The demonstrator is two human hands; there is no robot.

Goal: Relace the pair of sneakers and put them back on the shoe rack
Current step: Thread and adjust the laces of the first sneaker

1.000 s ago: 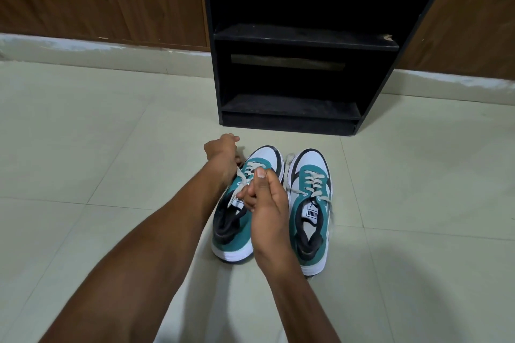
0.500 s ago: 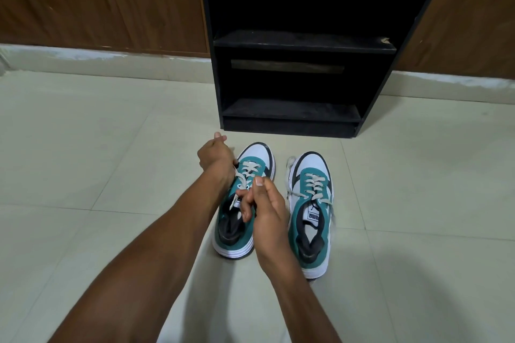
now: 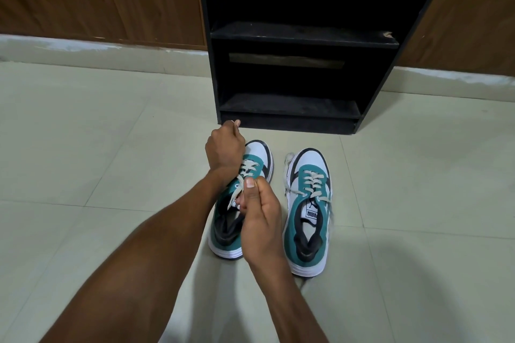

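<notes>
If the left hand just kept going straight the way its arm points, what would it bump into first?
Probably the shoe rack. The left hand, fisted beside the left sneaker, points up and away toward the rack's black base at its left corner. Only bare floor shows between them, though depth is hard to judge.

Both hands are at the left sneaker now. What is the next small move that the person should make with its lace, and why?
Probably draw the lace snug and thread its end through the next eyelet. The right hand pinches the lace near the tongue, the left hand is closed beside the toe, and the left sneaker looks laced only partway. The shoe rack holds no shoes.
</notes>
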